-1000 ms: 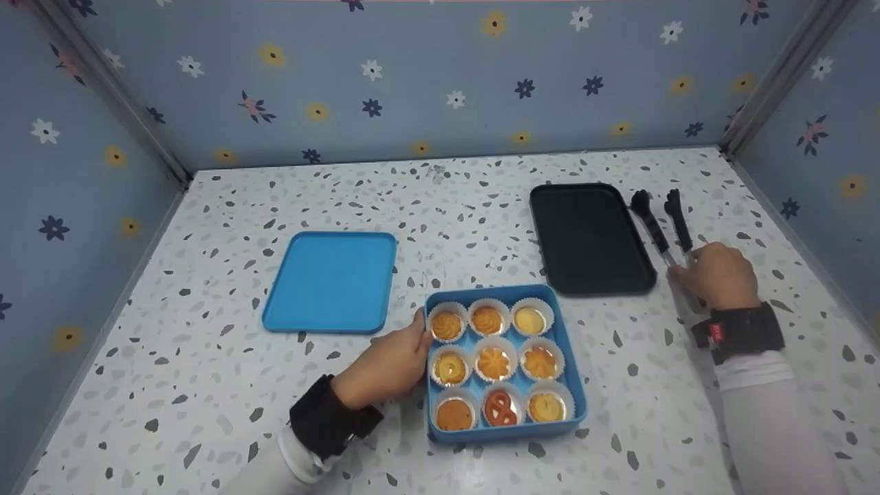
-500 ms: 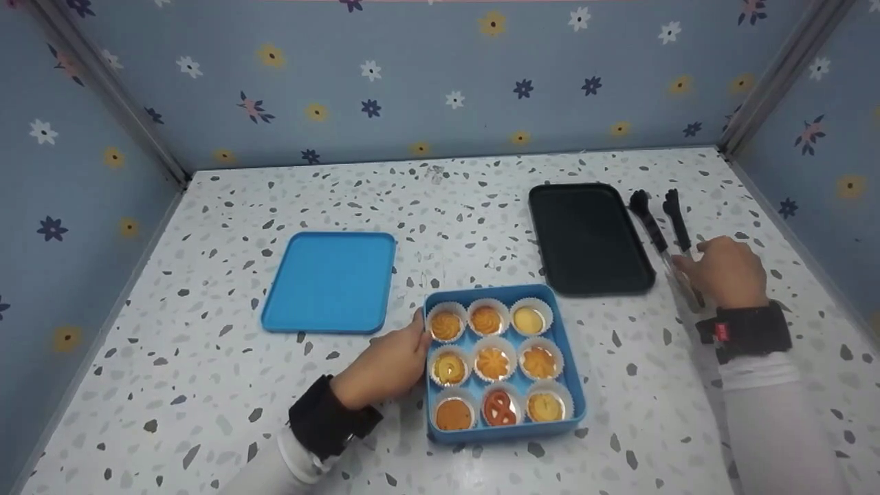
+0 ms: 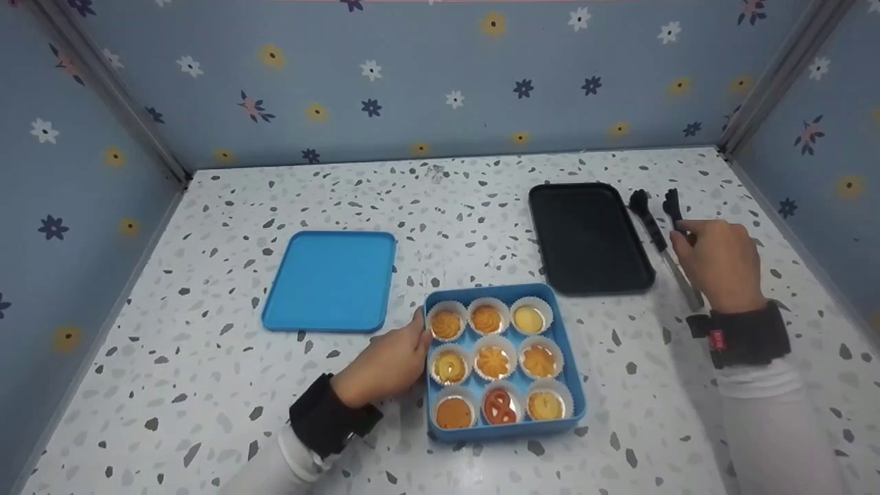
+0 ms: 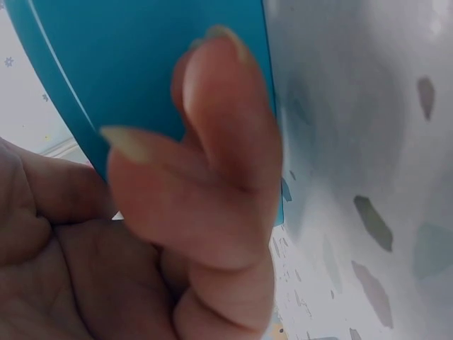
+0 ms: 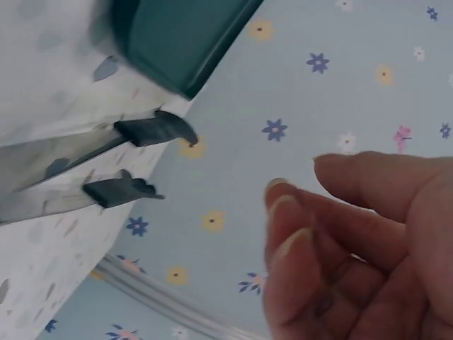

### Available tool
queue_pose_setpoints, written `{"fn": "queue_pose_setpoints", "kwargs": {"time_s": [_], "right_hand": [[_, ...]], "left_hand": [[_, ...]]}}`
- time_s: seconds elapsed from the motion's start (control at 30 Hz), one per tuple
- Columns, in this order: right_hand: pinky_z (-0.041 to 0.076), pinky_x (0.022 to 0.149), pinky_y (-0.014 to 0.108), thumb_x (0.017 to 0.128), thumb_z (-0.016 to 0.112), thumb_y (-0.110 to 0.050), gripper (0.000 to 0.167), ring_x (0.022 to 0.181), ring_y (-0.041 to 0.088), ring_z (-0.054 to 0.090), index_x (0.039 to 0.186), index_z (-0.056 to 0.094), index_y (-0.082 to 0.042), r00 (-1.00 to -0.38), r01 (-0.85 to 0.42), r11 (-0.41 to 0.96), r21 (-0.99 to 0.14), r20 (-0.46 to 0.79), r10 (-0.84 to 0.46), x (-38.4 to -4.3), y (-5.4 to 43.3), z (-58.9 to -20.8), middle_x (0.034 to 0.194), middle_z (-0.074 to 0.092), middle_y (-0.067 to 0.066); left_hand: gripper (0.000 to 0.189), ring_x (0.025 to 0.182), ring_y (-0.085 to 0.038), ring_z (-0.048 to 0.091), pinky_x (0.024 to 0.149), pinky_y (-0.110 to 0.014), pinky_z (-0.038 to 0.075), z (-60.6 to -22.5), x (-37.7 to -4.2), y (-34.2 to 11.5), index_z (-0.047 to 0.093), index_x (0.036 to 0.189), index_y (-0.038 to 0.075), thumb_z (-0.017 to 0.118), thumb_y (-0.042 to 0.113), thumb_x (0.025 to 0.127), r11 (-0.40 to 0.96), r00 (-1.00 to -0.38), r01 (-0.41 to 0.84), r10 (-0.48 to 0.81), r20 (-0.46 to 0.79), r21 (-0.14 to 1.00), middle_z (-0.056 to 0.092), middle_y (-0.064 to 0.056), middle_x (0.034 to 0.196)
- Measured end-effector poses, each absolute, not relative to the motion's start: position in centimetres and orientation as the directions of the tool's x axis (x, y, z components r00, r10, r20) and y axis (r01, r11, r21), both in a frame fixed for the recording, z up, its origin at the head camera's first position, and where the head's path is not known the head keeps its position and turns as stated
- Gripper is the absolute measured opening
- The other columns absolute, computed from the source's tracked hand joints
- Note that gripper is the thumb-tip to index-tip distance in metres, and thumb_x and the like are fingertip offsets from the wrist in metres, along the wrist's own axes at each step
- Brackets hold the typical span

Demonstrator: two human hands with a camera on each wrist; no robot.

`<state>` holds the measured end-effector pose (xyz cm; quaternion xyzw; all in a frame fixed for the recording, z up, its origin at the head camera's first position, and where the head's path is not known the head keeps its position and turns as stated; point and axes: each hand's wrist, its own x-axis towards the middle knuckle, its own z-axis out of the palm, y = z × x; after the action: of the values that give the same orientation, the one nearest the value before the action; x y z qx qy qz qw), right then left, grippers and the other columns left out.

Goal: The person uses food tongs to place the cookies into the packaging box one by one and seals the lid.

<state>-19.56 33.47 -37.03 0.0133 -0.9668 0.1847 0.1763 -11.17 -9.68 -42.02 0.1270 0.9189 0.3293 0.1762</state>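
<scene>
A square blue box [image 3: 570, 385] stands in front, holding rows of cookies [image 3: 492, 360] in white paper cups. My left hand [image 3: 388, 364] grips its left wall; in the left wrist view the curled fingers [image 4: 230, 120] lie along the outside of the blue wall, the thumb near the rim. At the right, serving tongs [image 3: 677, 271] with black tips lie spread on the table. My right hand [image 3: 722, 261] hovers over their right arm, covering part of it. In the right wrist view its loosely bent fingers are apart from the tongs [image 5: 152, 129] and hold nothing.
A flat blue lid [image 3: 330, 280] lies left of the box. A black tray [image 3: 591, 239] lies behind the box, just left of the tongs. Flowered panels [image 3: 440, 82] close off the back and both sides of the speckled table [image 3: 460, 206].
My right hand first shifts slightly right off the tongs' arms, then moves farther back along them toward the black tips, above the right arm. The left hand and the box stay put.
</scene>
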Motion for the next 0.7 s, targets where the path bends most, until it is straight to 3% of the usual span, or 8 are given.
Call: {"fn": "queue_pose_setpoints", "kwargs": {"time_s": [0.17, 0.3, 0.57, 0.7], "right_hand": [[0.042, 0.058, 0.045, 0.092, 0.065, -0.006, 0.018, 0.07, 0.04, 0.065, 0.102, 0.076, 0.005, -0.878, -0.228, 0.898, -0.376, 0.478, -0.024, -19.0, 30.8, -36.3, 0.089, 0.072, 0.025], [0.048, 0.06, 0.045, 0.091, 0.068, -0.004, 0.014, 0.07, 0.037, 0.067, 0.097, 0.077, 0.005, -0.842, -0.326, 0.87, -0.369, 0.532, -0.09, -18.4, 28.8, -36.2, 0.083, 0.072, 0.022], [0.048, 0.05, 0.034, 0.09, 0.073, -0.01, 0.014, 0.06, 0.022, 0.064, 0.098, 0.079, -0.001, -0.887, -0.396, 0.829, -0.394, 0.398, -0.234, -16.9, 25.0, -36.7, 0.089, 0.074, 0.015], [0.048, 0.051, 0.031, 0.091, 0.072, -0.011, 0.015, 0.061, 0.018, 0.063, 0.1, 0.078, 0.0, -0.9, -0.409, 0.805, -0.43, 0.335, -0.278, -16.2, 23.7, -36.8, 0.091, 0.075, 0.014]], "left_hand": [[0.059, 0.133, -0.03, 0.046, 0.111, -0.046, 0.035, -42.0, -11.3, -9.8, 0.017, 0.155, -0.006, 0.032, 0.028, 0.109, 0.741, -0.906, 0.105, 0.346, -0.243, 0.663, 0.04, -0.021, 0.151], [0.059, 0.136, -0.031, 0.042, 0.112, -0.046, 0.033, -42.0, -11.3, -9.9, 0.017, 0.155, -0.006, 0.032, 0.028, 0.109, 0.74, -0.906, 0.107, 0.348, -0.242, 0.664, 0.038, -0.021, 0.152], [0.061, 0.138, -0.031, 0.038, 0.114, -0.046, 0.03, -41.9, -11.2, -10.0, 0.016, 0.155, -0.005, 0.033, 0.031, 0.109, 0.728, -0.903, 0.097, 0.351, -0.247, 0.679, 0.036, -0.02, 0.153], [0.06, 0.137, -0.033, 0.04, 0.113, -0.047, 0.031, -41.8, -11.2, -10.0, 0.017, 0.154, -0.007, 0.034, 0.029, 0.109, 0.721, -0.901, 0.11, 0.362, -0.237, 0.684, 0.038, -0.023, 0.151]]}}
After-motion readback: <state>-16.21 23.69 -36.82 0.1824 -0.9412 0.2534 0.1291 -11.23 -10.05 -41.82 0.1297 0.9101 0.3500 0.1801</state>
